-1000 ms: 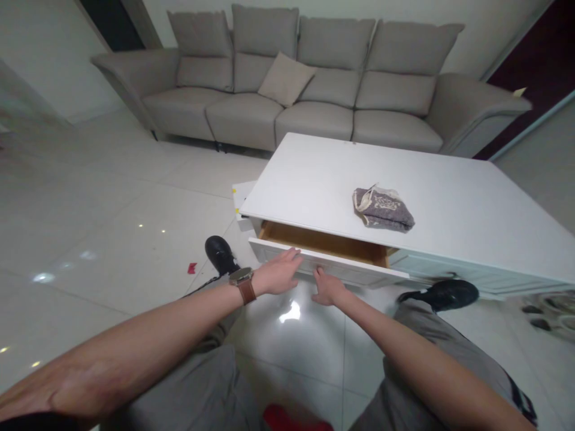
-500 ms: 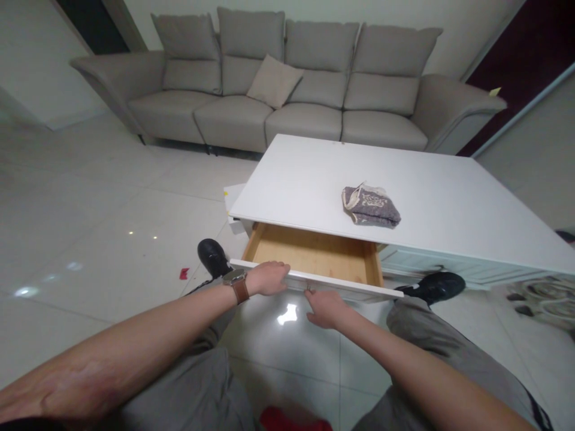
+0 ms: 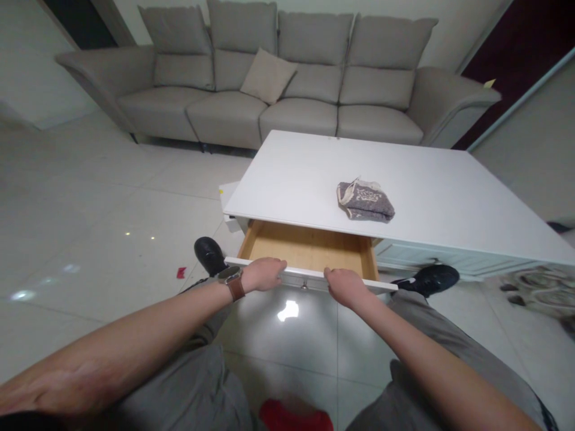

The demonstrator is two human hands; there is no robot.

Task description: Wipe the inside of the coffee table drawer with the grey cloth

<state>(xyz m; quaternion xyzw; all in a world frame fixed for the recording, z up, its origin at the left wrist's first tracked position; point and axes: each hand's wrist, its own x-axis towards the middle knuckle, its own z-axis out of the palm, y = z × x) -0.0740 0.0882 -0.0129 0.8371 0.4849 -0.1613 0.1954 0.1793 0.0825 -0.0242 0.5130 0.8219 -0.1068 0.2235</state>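
A wooden drawer (image 3: 309,246) with a white front stands pulled out of the white coffee table (image 3: 287,173); its bare bottom shows. My left hand (image 3: 263,274), with a watch on the wrist, grips the top edge of the drawer front left of its small knob (image 3: 304,285). On the right of the knob, my right hand (image 3: 345,287) is closed over the same edge, thumb side up. Fingertips of both hands are partly hidden by the hands. A folded grey-purple towel (image 3: 366,200) with a pale pattern lies on the tabletop beyond the drawer.
A grey sofa (image 3: 229,120) with a beige cushion (image 3: 268,76) runs along the back wall. My black shoes (image 3: 209,254) flank the drawer. A red scrap (image 3: 181,273) lies on the tiled floor, and a white box (image 3: 228,191) sits beside the table's left end.
My right hand has left the knob and moved right and up onto the drawer front's top edge. My left hand keeps its place on that edge. The view has shifted slightly.
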